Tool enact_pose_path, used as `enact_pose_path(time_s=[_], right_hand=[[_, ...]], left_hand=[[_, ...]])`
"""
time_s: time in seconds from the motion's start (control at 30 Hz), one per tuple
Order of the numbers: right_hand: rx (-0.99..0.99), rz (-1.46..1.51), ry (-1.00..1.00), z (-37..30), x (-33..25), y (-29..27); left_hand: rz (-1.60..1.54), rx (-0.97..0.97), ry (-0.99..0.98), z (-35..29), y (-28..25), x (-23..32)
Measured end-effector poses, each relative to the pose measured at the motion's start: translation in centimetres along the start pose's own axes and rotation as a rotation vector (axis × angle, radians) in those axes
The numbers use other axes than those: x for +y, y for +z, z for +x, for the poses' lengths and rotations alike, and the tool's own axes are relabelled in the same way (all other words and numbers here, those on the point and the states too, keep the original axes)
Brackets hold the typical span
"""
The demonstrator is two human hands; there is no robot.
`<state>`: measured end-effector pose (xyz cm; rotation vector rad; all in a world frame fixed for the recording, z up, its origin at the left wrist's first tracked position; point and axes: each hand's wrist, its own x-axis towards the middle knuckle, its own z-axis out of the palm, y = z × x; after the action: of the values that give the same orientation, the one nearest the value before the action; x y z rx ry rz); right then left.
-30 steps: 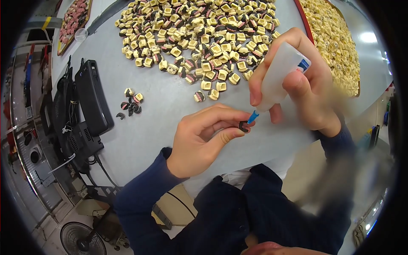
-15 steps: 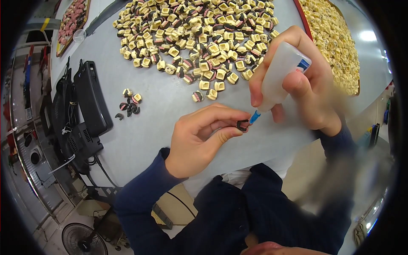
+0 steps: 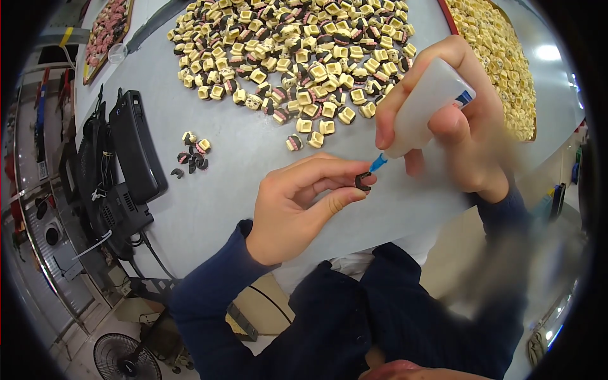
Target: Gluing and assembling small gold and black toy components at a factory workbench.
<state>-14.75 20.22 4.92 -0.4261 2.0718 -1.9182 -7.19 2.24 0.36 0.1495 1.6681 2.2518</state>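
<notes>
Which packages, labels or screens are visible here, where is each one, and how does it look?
Squeeze bottle: in the right hand, white plastic, blue nozzle touching the small dark piece held by the left hand.
Label: small blue patch near the bottle's base.
Screens: none; the black device on the table's left edge shows no display.

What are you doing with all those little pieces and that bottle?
A person in dark blue sleeves is working at a grey table. The left hand pinches a small black curved piece between thumb and fingertips. The right hand holds a white squeeze bottle tilted down, its blue nozzle right at that piece. A big pile of small cream and dark blocks lies farther back, with a few loose ones beside a black device.
</notes>
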Motion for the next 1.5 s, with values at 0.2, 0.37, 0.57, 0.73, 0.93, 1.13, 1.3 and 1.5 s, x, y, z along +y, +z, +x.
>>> enact_pose_path(time_s=[0.2, 0.37, 0.57, 0.73, 0.93, 1.13, 1.3, 1.5], right_hand=[[-0.016, -0.006, -0.015, 0.0, 0.1, -0.2], [-0.080, 0.000, -0.057, 0.2, 0.9, -0.8], [-0.076, -0.015, -0.094, 0.3, 0.3, -1.2], [-0.021, 0.021, -0.294, 1.1, 1.4, -2.2], [0.044, 0.191, -0.491, -0.9, 1.3, -4.5], [0.081, -0.153, -0.464, -5.6, 3.5, -3.8], [0.067, -0.451, -0.335, -7.5, 3.3, -2.4], [0.103, -0.358, -0.241, -8.0, 3.7, -2.9]], left_hand=[[0.016, -0.015, 0.001, 0.0, 0.0, 0.0], [-0.016, 0.026, -0.023, -0.1, 0.1, 0.1], [-0.075, 0.037, -0.044, 0.0, 0.2, 0.6], [-0.074, 0.119, -0.089, -0.1, 0.2, 0.6], [-0.113, 0.096, -0.103, 0.0, -0.4, 0.1], [-0.089, 0.072, -0.057, -0.1, -0.3, 0.3], [-0.054, 0.071, -0.067, -0.3, -0.5, 0.4], [-0.003, 0.053, -0.049, 0.0, 0.3, 0.0]])
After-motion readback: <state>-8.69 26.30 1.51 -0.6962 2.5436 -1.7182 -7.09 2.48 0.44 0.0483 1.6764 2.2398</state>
